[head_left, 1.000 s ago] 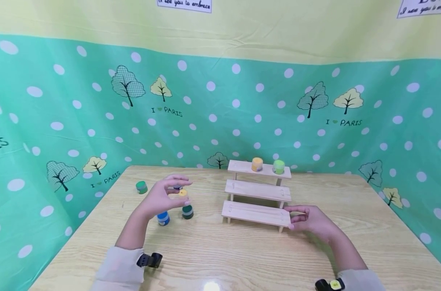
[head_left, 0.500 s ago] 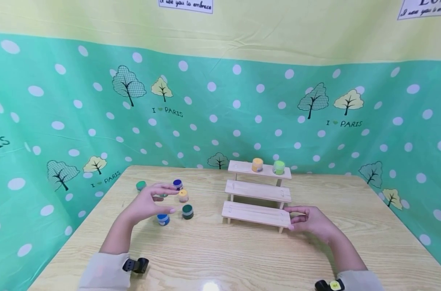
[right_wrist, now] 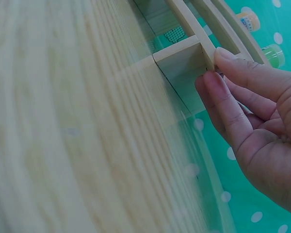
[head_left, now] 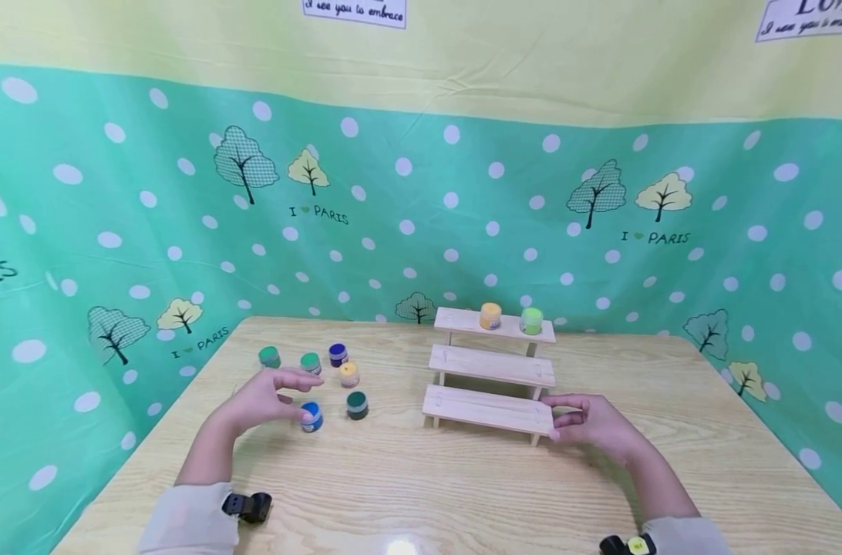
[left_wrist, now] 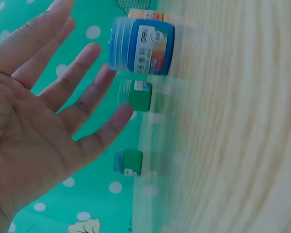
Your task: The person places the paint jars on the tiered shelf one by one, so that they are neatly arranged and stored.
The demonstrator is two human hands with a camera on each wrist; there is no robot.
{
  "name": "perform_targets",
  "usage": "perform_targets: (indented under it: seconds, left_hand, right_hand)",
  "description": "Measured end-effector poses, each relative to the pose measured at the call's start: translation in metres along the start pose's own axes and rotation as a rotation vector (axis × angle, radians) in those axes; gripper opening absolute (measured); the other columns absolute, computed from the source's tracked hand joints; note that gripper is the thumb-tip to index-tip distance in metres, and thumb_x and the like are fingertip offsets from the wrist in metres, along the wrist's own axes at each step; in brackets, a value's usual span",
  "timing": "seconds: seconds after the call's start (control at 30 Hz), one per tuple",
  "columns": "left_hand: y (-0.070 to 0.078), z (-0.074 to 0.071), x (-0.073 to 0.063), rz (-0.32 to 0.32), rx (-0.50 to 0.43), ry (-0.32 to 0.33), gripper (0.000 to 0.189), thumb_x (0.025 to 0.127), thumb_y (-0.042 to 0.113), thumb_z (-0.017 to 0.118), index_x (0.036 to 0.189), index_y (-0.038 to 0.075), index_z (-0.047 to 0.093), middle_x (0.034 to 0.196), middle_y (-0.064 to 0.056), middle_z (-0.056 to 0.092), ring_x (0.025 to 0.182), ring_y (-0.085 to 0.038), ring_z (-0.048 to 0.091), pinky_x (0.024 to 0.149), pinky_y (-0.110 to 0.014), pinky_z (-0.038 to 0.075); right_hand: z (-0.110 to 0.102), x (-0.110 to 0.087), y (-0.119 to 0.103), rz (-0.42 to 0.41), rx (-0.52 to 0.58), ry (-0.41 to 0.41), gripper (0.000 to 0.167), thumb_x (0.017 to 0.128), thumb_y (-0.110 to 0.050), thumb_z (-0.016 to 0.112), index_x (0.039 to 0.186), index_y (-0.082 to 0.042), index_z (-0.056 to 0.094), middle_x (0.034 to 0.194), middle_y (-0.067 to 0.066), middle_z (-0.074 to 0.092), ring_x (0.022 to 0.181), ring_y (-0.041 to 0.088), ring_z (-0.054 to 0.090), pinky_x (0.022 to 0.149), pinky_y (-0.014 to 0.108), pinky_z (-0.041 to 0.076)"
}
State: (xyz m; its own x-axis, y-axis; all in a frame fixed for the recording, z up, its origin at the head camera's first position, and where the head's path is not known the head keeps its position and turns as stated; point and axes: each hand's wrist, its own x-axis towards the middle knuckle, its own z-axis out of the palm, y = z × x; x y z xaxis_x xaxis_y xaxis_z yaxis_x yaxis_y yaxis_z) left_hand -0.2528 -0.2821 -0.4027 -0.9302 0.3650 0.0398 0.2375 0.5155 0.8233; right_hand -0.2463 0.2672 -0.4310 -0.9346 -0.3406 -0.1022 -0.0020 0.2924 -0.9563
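At the left, your left hand [head_left: 261, 402] is spread wide, fingers apart and holding nothing, with its thumb right at the blue jar [head_left: 312, 417]; you cannot tell whether they touch. Behind that hand stands the leftmost green jar [head_left: 270, 357], then the second green jar [head_left: 311, 363], beyond the blue jar. Next along come the dark blue jar [head_left: 338, 355], at the back, the yellow jar [head_left: 349, 375] in front of it and the dark green jar [head_left: 357, 405] nearer you. The three-step wooden stand [head_left: 483, 409] follows, its top step bearing the orange jar [head_left: 490, 316] and, to its right, the light green jar [head_left: 532, 321]. Your right hand [head_left: 591, 425] pinches the right end of the lowest step between thumb and fingers.
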Motion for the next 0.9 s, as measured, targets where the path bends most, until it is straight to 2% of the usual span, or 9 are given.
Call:
perform_targets:
  seconds: [0.13,0.27,0.4,0.5,0.7,0.9]
  left_hand:
    - [-0.006,0.0,0.0,-0.031,0.004,-0.038,0.056,0.074,0.014,0.085,0.125,0.001,0.064,0.132,-0.02,0.058,0.116,-0.039,0.056,0.093,-0.049,0.052]
    - [-0.01,0.0,0.001,-0.04,0.013,-0.104,0.054,0.075,0.012,0.085,0.124,0.001,0.065,0.13,-0.019,0.06,0.115,-0.04,0.057,0.092,-0.047,0.053]
    - [-0.013,-0.001,0.001,-0.005,0.015,-0.177,0.052,0.076,0.007,0.083,0.124,-0.002,0.064,0.128,-0.02,0.061,0.116,-0.041,0.056,0.094,-0.049,0.051]
    - [-0.014,0.0,0.002,0.025,0.027,-0.202,0.049,0.077,0.006,0.081,0.122,-0.002,0.065,0.126,-0.02,0.062,0.115,-0.04,0.057,0.095,-0.051,0.049]
    - [-0.016,0.003,0.003,0.01,0.074,-0.174,0.041,0.079,0.008,0.08,0.118,0.002,0.069,0.121,-0.015,0.066,0.112,-0.034,0.06,0.094,-0.049,0.05]
    - [-0.017,0.004,0.003,-0.025,0.086,-0.118,0.038,0.079,0.011,0.081,0.115,0.004,0.071,0.118,-0.012,0.068,0.111,-0.032,0.061,0.094,-0.05,0.05]
  right_hand:
    - [0.001,0.0,0.001,0.0,-0.003,0.006,0.065,0.077,-0.002,0.08,0.134,0.01,0.051,0.111,0.019,0.065,0.096,0.025,0.064,0.08,0.032,0.057]
    - [0.0,0.001,0.003,0.001,-0.001,0.007,0.065,0.076,-0.002,0.081,0.133,0.01,0.051,0.114,0.02,0.064,0.096,0.025,0.064,0.081,0.032,0.057]
    - [-0.001,0.001,0.003,0.008,-0.002,0.015,0.066,0.075,-0.004,0.081,0.133,0.009,0.052,0.113,0.019,0.065,0.096,0.025,0.063,0.081,0.032,0.057]
    - [0.0,0.0,0.002,0.012,-0.007,0.02,0.066,0.075,-0.005,0.082,0.132,0.009,0.053,0.113,0.018,0.064,0.095,0.025,0.063,0.081,0.031,0.057]
    - [0.001,0.0,0.001,0.027,-0.015,0.04,0.065,0.074,-0.006,0.083,0.131,0.007,0.055,0.112,0.016,0.065,0.095,0.023,0.063,0.079,0.031,0.057]
    - [0.0,0.001,0.002,0.013,-0.012,0.026,0.065,0.075,-0.004,0.082,0.132,0.008,0.053,0.114,0.018,0.064,0.095,0.024,0.064,0.081,0.031,0.057]
